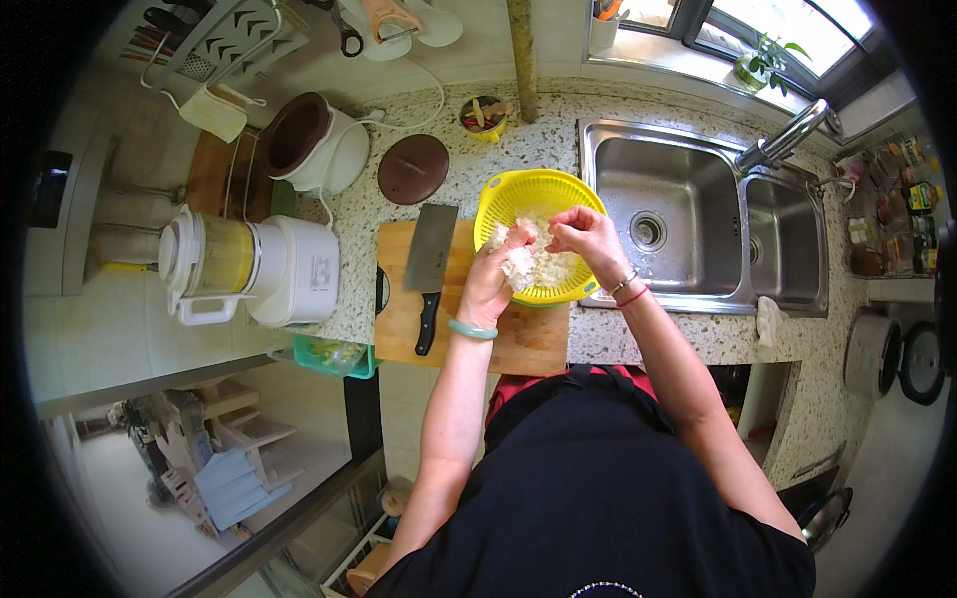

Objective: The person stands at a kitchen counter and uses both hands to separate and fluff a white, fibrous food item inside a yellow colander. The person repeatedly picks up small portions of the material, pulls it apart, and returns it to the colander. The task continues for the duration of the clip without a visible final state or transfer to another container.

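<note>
A yellow colander (510, 190) stands partly over the wooden cutting board, with small white frilly pieces (551, 267) lying in it. My left hand (486, 284), with a pale green bangle at its wrist, is closed round a white frilly clump (519, 267) that looks like white fungus, above the colander's near left side. My right hand (591, 244) hovers over the colander's right side, thumb and fingers pinched together; whatever they hold is too small to make out. Left of the colander, a cleaver (431, 261) with a black handle lies on the cutting board (533, 339).
To the right is a double steel sink (668, 189) with a faucet (788, 135). A brown lid (413, 169), a white pot (344, 154) with a brown inner bowl and a blender (224, 257) stand left. Behind the colander sits a small yellow container (485, 128).
</note>
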Tool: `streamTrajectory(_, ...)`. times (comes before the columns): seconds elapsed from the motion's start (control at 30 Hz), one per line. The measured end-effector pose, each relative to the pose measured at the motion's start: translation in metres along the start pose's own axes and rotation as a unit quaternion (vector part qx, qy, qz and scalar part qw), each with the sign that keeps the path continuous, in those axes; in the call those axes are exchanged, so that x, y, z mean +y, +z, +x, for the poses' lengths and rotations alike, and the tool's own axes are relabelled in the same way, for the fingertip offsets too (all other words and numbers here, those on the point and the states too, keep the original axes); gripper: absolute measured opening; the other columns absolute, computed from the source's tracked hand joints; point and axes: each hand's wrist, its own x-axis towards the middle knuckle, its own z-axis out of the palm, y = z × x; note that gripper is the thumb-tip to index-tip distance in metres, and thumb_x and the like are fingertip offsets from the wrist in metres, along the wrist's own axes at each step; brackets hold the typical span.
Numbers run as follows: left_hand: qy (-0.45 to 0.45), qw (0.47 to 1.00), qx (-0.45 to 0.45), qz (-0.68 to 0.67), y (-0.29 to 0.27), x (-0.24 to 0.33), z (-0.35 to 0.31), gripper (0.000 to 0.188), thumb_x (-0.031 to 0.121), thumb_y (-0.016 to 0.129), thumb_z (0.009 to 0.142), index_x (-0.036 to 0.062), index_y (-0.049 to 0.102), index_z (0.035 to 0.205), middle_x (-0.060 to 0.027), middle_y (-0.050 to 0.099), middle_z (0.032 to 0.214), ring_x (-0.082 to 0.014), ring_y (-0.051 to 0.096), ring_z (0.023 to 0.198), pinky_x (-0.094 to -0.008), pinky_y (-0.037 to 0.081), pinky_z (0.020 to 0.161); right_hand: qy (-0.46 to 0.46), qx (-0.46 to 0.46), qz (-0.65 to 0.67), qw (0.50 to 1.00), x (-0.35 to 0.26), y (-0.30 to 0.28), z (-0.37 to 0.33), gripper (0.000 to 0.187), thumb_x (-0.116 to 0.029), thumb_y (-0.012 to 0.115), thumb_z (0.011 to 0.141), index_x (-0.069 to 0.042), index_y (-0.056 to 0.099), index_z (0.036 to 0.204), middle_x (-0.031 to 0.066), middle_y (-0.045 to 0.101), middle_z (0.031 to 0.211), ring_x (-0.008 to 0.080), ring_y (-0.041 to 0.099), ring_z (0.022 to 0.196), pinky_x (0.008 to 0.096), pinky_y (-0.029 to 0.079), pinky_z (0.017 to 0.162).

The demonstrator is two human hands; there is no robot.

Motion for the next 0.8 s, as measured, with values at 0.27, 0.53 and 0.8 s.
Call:
streamTrajectory(0.27, 0.073, 0.986, 0.076, 0.128, 0.013, -0.007, 0.0, 0.028, 0.012, 0.069, 0.086, 0.0001, 0.064, 0.111, -0.0062, 0.066, 0.104, -0.0127, 0.062, 0.092, -0.0252, 0.051, 0.081, -0.045, -0.017, -0.119, 0.992, -0.004, 0.012, -0.002, 0.022, -0.017, 0.067, 0.086, 0.003, 0.059, 0.091, 0.0045, 0.063, 0.081, 0.0082, 0.06, 0.068, 0.0222, 0.052, 0.061)
streamTrajectory(0.53, 0.099, 0.962, 0.103, 0.231, 0.02, -0.006, -0.006, 0.022, 0.008, 0.066, 0.087, 0.0004, 0.065, 0.109, -0.0051, 0.068, 0.099, -0.0109, 0.063, 0.087, -0.024, 0.051, 0.077, -0.054, 0.006, -0.136, 0.989, -0.002, 0.014, -0.002, 0.018, -0.013, 0.065, 0.082, 0.004, 0.058, 0.085, 0.0046, 0.062, 0.077, 0.0082, 0.06, 0.065, 0.0225, 0.053, 0.059)
streamTrajectory(0.8, 0.133, 0.949, 0.105, 0.264, 0.022, -0.005, -0.005, 0.019, 0.007, 0.067, 0.086, 0.0005, 0.067, 0.104, -0.0044, 0.068, 0.097, -0.0095, 0.062, 0.085, -0.0226, 0.051, 0.075, -0.072, 0.004, -0.159, 0.985, -0.009, 0.018, -0.007, 0.017, -0.011, 0.065, 0.081, 0.003, 0.058, 0.084, 0.0057, 0.063, 0.075, 0.0091, 0.061, 0.063, 0.0233, 0.054, 0.058)
